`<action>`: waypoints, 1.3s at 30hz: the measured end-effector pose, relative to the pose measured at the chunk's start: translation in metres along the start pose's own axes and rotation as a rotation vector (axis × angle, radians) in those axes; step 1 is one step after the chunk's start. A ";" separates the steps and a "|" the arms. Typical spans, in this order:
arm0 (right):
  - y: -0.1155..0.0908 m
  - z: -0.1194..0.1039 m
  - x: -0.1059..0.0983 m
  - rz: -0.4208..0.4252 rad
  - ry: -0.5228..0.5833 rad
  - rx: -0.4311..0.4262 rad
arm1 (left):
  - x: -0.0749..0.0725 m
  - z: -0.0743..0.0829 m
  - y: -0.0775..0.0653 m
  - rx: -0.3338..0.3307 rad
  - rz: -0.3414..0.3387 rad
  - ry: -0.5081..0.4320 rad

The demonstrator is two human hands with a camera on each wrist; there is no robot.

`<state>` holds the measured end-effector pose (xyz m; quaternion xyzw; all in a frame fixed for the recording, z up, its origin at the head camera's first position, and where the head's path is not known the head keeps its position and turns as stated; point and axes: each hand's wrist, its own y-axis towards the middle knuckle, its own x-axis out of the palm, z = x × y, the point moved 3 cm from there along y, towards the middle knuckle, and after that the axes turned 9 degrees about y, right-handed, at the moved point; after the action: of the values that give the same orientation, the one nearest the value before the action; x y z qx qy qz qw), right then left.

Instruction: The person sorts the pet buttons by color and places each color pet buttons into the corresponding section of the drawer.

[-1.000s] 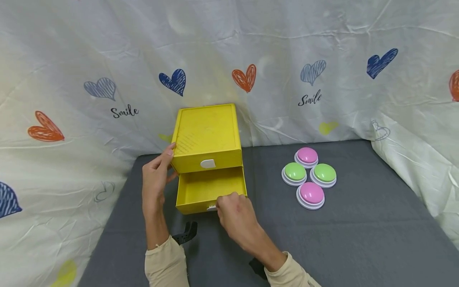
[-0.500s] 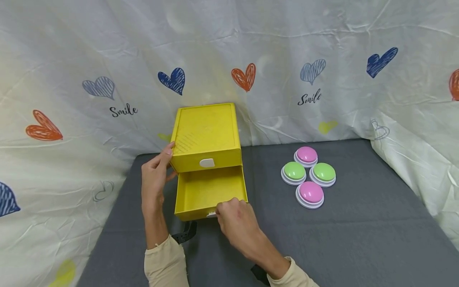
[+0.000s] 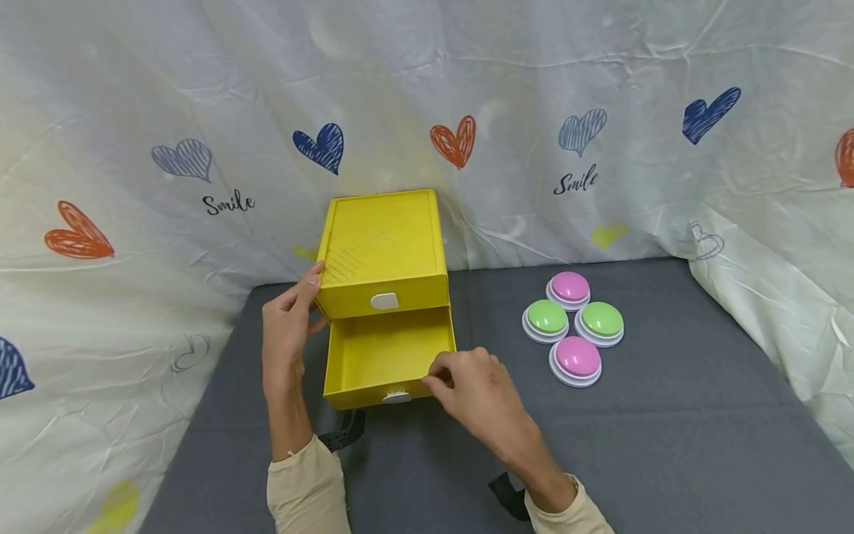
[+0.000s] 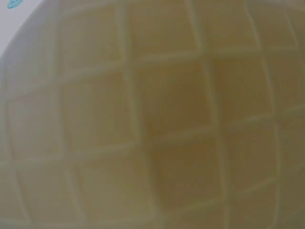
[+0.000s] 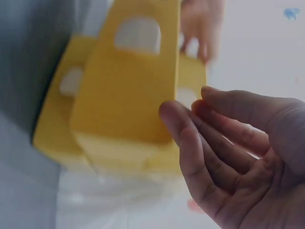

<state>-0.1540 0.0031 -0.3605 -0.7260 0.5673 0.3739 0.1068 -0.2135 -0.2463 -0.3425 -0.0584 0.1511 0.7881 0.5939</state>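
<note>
A yellow drawer cabinet (image 3: 383,237) stands at the back of the dark table. Its pulled-out drawer (image 3: 356,398) has no contents showing and carries a white handle (image 3: 396,397) on its front. My left hand (image 3: 287,326) steadies the cabinet's left side, with fingertips at the front top corner. My right hand (image 3: 483,400) is just off the drawer's right front corner, holding nothing, its fingers loosely bent towards the thumb. In the right wrist view, the extended drawer's front (image 5: 126,90) lies between a lower and an upper closed drawer. The left wrist view is filled by a blurred yellowish grid surface (image 4: 176,95).
To the right on the table are several push buttons with white bases, among them a pink button (image 3: 577,357) and a green button (image 3: 603,320). A white curtain (image 3: 507,111) printed with hearts hangs behind and along the sides.
The drawer has slid further out towards the person. My right hand has let go of its handle and moved right. My left hand has stayed on the cabinet's side.
</note>
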 end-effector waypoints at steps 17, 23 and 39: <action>-0.009 0.112 -0.081 0.286 -0.212 0.260 | 0.000 -0.001 -0.001 -0.020 0.010 -0.015; -0.019 0.143 -0.082 0.252 -0.210 0.273 | 0.000 -0.001 -0.001 -0.018 0.014 -0.002; -0.028 0.168 -0.075 0.162 -0.220 0.342 | 0.000 -0.009 0.004 -0.013 0.021 -0.006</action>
<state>-0.2051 0.1657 -0.4357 -0.6044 0.6637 0.3565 0.2590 -0.2179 -0.2501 -0.3504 -0.0580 0.1449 0.7954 0.5857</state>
